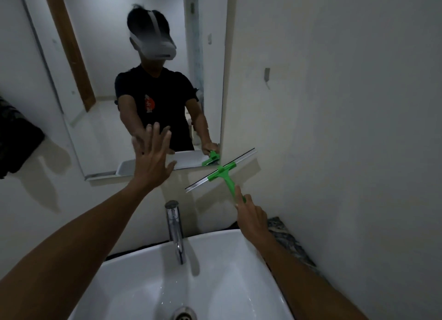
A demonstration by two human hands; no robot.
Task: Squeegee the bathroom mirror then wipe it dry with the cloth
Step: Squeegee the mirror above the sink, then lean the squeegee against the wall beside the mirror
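Two hands raised before a bathroom mirror (100, 85), one open against the glass, one gripping a squeegee (221, 171).

The left hand (153, 157) is spread flat, fingers apart, at the mirror's lower edge, apparently touching the glass. The right hand (251, 214) is closed around the lower end of the green squeegee handle, index finger extended along it; the blade lies tilted against the white wall, just beside the mirror's lower right corner and off the glass, its green head partly reflected there. Below, a chrome tap (175, 231) stands at the back rim of a white basin (239, 243). A dark cloth (16, 138) hangs near the mirror's left edge.
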